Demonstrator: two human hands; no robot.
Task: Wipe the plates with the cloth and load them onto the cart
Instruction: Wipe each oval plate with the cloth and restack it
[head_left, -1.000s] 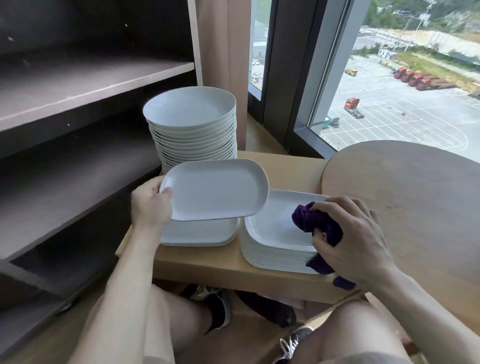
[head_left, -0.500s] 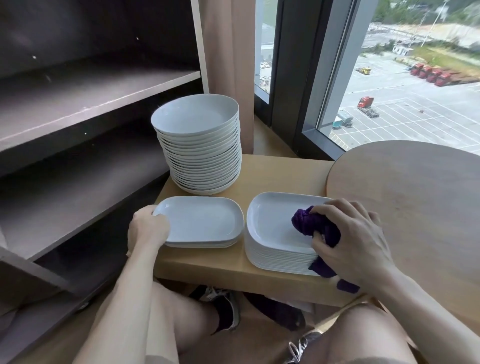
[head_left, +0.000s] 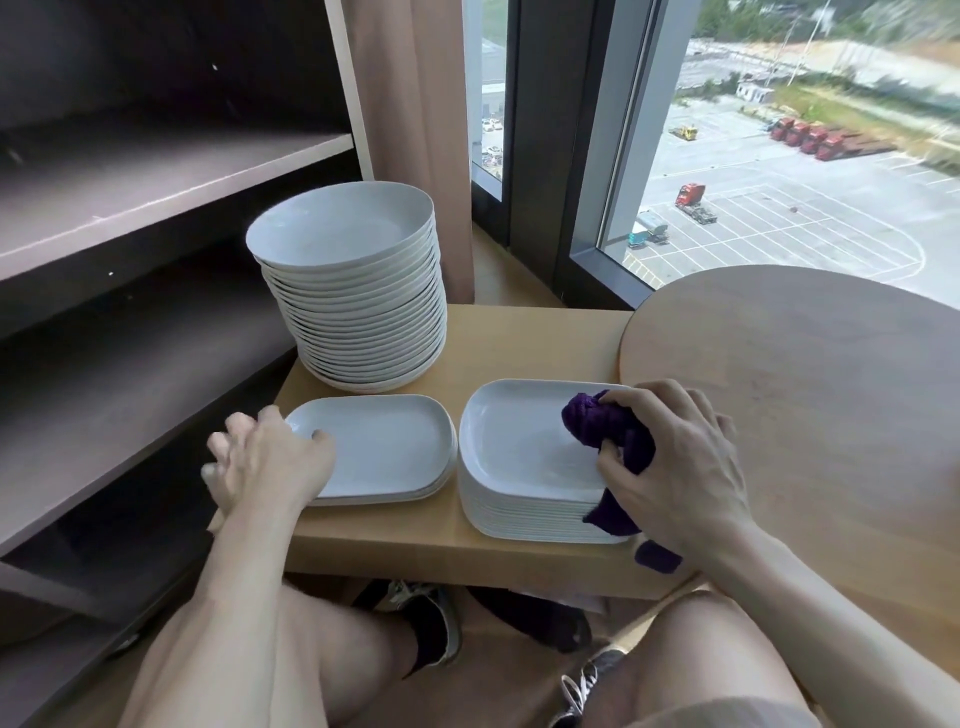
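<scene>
A short pile of white rectangular plates (head_left: 384, 447) lies on the low wooden bench (head_left: 519, 338), front left. My left hand (head_left: 265, 462) hovers at that pile's left edge with fingers spread and loose, holding nothing. To the right stands a taller stack of rectangular plates (head_left: 519, 457). My right hand (head_left: 675, 467) grips a bunched purple cloth (head_left: 602, 431) that rests on the top plate of that stack. A tall stack of round white plates (head_left: 353, 291) stands behind the short pile.
Dark empty shelves (head_left: 130, 182) fill the left side. A round wooden tabletop (head_left: 805, 374) lies to the right of the bench. A window (head_left: 779, 156) and a curtain (head_left: 415, 130) are behind. My knees and shoes are under the bench.
My left hand lowered the rectangular plate onto the short left pile, then let go of it and opened. My right hand stayed on the right stack with the cloth.
</scene>
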